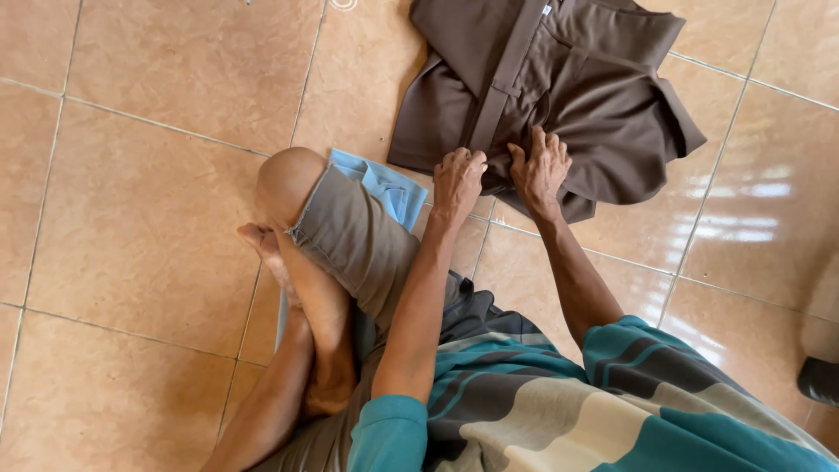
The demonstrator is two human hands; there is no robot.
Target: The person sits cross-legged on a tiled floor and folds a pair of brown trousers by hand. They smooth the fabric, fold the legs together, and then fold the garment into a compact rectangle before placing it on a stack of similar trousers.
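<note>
both the left hand [458, 179] and right hand [540, 170] are pressing flat, fingers spread, on the near edge of the dark brown cloth shirt [559, 96]; keeping the fold straight matters.

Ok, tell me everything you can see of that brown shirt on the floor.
The brown shirt is plain dark brown woven cloth with a long front placket strip and a small light tag near the collar. It lies partly folded and rumpled on the tan tiled floor, in front of the seated person's knee. The left hand and right hand both press on its near edge, side by side. A light blue cloth lies just beside it, under the knee.
</note>
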